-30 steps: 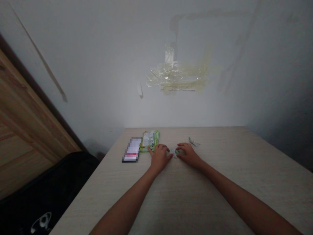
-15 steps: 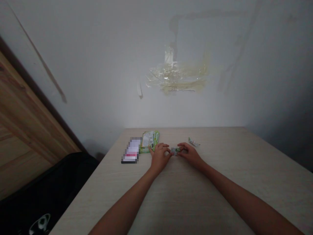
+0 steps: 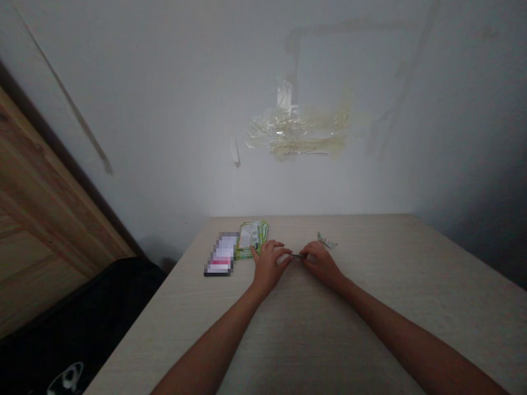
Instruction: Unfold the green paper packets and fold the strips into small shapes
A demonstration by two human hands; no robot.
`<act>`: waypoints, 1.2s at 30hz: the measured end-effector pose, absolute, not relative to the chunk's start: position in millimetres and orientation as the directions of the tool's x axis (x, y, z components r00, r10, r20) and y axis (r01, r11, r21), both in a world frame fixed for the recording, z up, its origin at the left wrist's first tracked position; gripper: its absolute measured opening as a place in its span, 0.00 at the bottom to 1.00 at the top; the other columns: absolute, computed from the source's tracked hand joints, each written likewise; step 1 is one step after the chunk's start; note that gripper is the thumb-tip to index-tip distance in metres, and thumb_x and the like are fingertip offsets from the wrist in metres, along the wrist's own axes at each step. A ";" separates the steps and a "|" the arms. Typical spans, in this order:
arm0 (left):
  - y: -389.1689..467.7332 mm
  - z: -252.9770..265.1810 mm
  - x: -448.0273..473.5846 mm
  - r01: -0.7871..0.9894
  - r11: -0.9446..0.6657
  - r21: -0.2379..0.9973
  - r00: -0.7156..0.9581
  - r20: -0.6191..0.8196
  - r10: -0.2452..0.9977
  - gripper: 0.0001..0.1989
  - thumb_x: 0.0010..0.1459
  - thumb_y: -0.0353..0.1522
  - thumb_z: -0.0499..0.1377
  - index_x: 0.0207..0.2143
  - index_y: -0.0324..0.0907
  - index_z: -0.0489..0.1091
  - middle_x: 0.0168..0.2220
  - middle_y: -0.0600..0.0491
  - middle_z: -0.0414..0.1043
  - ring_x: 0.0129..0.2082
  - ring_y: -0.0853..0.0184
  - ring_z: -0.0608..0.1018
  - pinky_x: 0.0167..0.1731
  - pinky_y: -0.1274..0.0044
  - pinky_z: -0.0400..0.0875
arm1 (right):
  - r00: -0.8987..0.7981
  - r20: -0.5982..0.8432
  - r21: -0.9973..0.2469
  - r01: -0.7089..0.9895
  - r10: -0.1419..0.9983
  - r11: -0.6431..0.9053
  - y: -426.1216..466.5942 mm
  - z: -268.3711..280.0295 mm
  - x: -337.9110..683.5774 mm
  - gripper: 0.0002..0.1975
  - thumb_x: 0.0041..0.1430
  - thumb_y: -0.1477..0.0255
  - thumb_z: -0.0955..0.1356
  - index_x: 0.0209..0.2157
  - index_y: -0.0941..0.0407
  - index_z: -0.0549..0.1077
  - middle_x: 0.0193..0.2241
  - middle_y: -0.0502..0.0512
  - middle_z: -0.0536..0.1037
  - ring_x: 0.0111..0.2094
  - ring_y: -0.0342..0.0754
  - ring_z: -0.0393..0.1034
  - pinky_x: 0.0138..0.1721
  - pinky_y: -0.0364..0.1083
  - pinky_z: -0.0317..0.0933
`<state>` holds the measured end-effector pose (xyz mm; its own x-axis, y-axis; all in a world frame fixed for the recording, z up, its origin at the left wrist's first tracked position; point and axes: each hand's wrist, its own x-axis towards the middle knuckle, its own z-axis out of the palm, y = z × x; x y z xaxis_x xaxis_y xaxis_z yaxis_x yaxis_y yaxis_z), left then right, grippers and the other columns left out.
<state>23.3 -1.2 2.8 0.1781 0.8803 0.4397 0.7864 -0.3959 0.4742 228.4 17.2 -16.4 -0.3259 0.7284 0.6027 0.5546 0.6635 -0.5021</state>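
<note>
Between my two hands a small folded piece of printed wrapper (image 3: 297, 256) stretches as a thin dark strip, low over the table. My left hand (image 3: 270, 263) pinches its left end between thumb and index finger, the other fingers spread. Closed on the right end is my right hand (image 3: 320, 260), fingertips pressed together. The fingers hide most of the wrapper, so its exact kind is unclear. Just beyond the left hand lies a stack of green and white packets (image 3: 252, 236). Behind the right hand rests another small folded wrapper strip (image 3: 326, 240).
A phone (image 3: 221, 255) with a blurred screen lies left of the packets. The pale wooden table (image 3: 280, 340) meets a wall (image 3: 181, 109) bearing peeling tape (image 3: 300, 131). At the left are a black bag-like item (image 3: 102, 312) and wooden boards (image 3: 37, 181).
The wrapper between my hands has gone from a flatter, wider patch to a thin strip. My right hand's fingers have closed in and turned down; the left hand is nearly still.
</note>
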 end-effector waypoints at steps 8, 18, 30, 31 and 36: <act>4.4 -3.7 16.6 0.840 -0.386 0.382 0.218 0.414 0.884 0.06 0.56 0.36 0.64 0.36 0.58 0.78 0.51 0.56 0.72 0.59 0.56 0.64 0.59 0.41 0.26 | -0.413 0.544 -0.446 0.594 0.730 0.669 18.9 -22.9 227.4 0.05 0.57 0.72 0.70 0.36 0.53 0.80 0.35 0.56 0.77 0.41 0.52 0.69 0.45 0.51 0.62; 6.9 -3.6 13.6 0.845 -0.388 0.368 0.256 0.358 0.898 0.04 0.54 0.40 0.65 0.34 0.57 0.79 0.51 0.56 0.72 0.59 0.54 0.64 0.56 0.38 0.23 | -0.436 0.496 -0.449 0.611 0.751 0.652 23.2 -27.0 227.2 0.07 0.58 0.74 0.70 0.37 0.52 0.81 0.35 0.55 0.79 0.41 0.50 0.70 0.45 0.49 0.63; 3.5 0.4 18.6 0.847 -0.347 0.402 0.213 0.342 0.915 0.04 0.56 0.39 0.64 0.32 0.52 0.78 0.51 0.54 0.72 0.58 0.55 0.66 0.57 0.39 0.26 | -0.307 0.501 -0.505 0.656 0.809 0.561 26.5 -31.6 228.8 0.04 0.56 0.70 0.72 0.30 0.55 0.79 0.34 0.57 0.77 0.43 0.53 0.69 0.48 0.52 0.61; 3.5 0.0 18.8 0.849 -0.348 0.398 0.213 0.344 0.914 0.04 0.56 0.39 0.63 0.32 0.52 0.78 0.51 0.54 0.72 0.57 0.55 0.66 0.57 0.39 0.26 | -0.297 0.498 -0.509 0.660 0.815 0.552 27.4 -32.6 229.0 0.04 0.56 0.70 0.72 0.30 0.55 0.79 0.34 0.57 0.77 0.43 0.53 0.68 0.48 0.52 0.60; 3.2 0.4 19.7 0.851 -0.352 0.389 0.212 0.358 0.909 0.07 0.56 0.43 0.62 0.31 0.52 0.78 0.51 0.54 0.72 0.57 0.56 0.66 0.57 0.38 0.25 | -0.287 0.480 -0.527 0.662 0.829 0.534 32.4 -36.5 230.3 0.05 0.55 0.69 0.72 0.29 0.55 0.78 0.34 0.57 0.77 0.43 0.53 0.68 0.48 0.52 0.60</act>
